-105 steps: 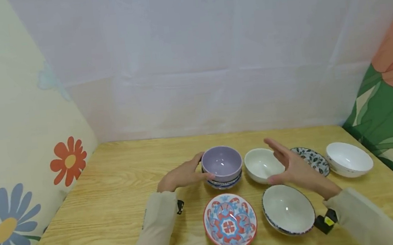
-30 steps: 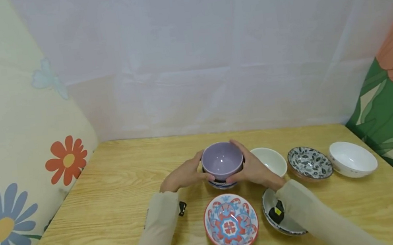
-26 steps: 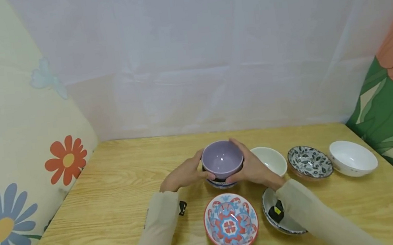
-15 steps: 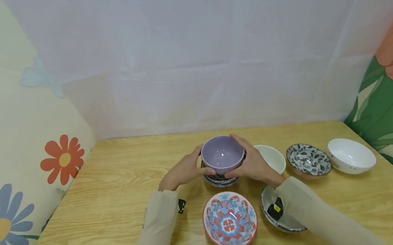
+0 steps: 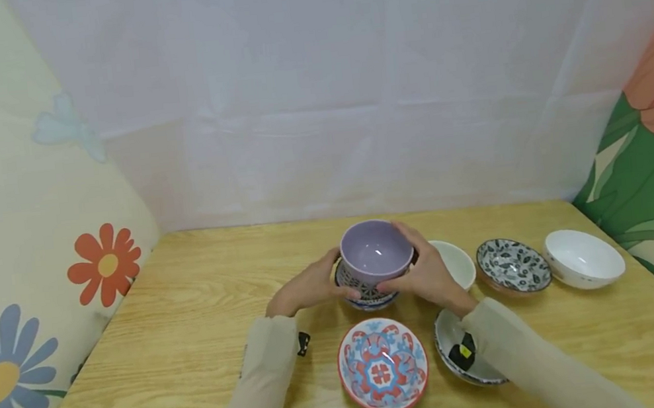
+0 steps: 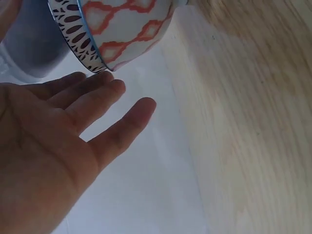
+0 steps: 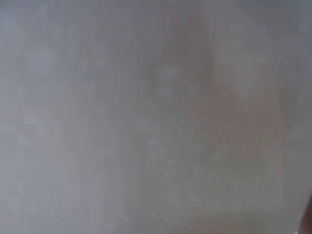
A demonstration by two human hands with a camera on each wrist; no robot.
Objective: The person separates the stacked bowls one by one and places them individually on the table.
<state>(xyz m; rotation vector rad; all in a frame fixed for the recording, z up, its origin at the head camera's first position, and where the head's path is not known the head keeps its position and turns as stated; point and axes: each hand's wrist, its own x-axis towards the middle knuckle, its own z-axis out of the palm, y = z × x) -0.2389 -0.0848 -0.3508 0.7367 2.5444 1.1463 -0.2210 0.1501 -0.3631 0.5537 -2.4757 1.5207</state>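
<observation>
In the head view my right hand (image 5: 430,273) grips the purple bowl (image 5: 375,247), thumb at its near side and fingers round the far right. The purple bowl is raised and shifted right over a bowl with a black-and-white patterned inside (image 5: 366,287), part of a stack. My left hand (image 5: 310,287) is at the stack's left, thumb and fingers spread. In the left wrist view its fingers (image 6: 97,100) are extended, tips right at the rim of a bowl with orange diamond shapes outside (image 6: 129,27). The right wrist view is a grey blur.
A red-and-blue patterned bowl (image 5: 382,366) stands nearest me. Right of it, a dark-rimmed bowl (image 5: 471,375) lies partly under my right sleeve. Farther right are a cream bowl (image 5: 457,263), a black-and-white leaf-patterned bowl (image 5: 513,267) and a white bowl (image 5: 584,259).
My right hand came from over the cream bowl to take the purple bowl. The purple bowl has risen and moved right, uncovering the patterned inside beneath. My left hand has barely moved.
</observation>
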